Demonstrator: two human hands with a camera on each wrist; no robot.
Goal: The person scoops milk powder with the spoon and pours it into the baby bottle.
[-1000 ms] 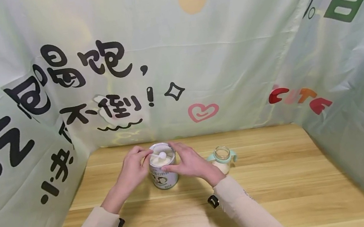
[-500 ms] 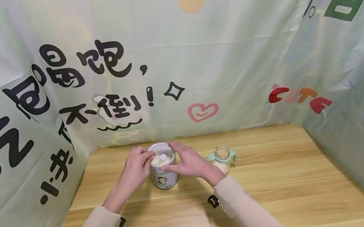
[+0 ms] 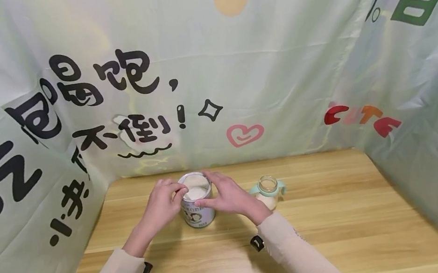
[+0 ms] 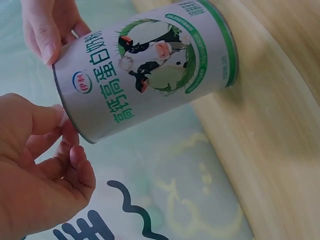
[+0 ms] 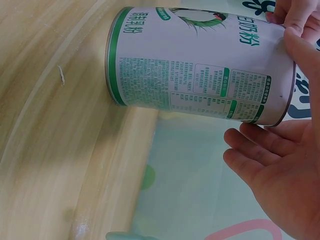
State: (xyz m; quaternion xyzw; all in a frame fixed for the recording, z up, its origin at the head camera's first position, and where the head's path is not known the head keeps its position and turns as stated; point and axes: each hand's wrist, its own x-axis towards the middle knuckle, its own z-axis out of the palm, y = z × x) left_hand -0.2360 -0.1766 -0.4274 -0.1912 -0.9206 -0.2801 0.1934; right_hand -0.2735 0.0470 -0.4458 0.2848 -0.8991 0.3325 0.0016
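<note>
A milk powder can (image 3: 198,216), white with green print and a cow picture, stands upright on the table with its top off. Pale powder (image 3: 198,192) shows inside. At the can's left rim my left hand (image 3: 161,206) pinches the handle of a white scoop with thumb and forefinger; the scoop's bowl is hidden in the can. My right hand (image 3: 228,194) holds the can from the right, thumb on the near rim and fingers round the far side. The left wrist view shows the left fingertips (image 4: 59,116) right at the rim.
A glass baby bottle (image 3: 268,188) with mint-green handles and no cap stands right of the can, partly behind my right wrist. It has pale contents. The wooden table (image 3: 341,212) is enclosed by printed cloth walls (image 3: 278,75) at the back and both sides.
The scoop's round white bowl, seen on the powder earlier, has dropped out of sight in the can. My left fingers have shifted slightly inward over the rim; the right hand has stayed put.
</note>
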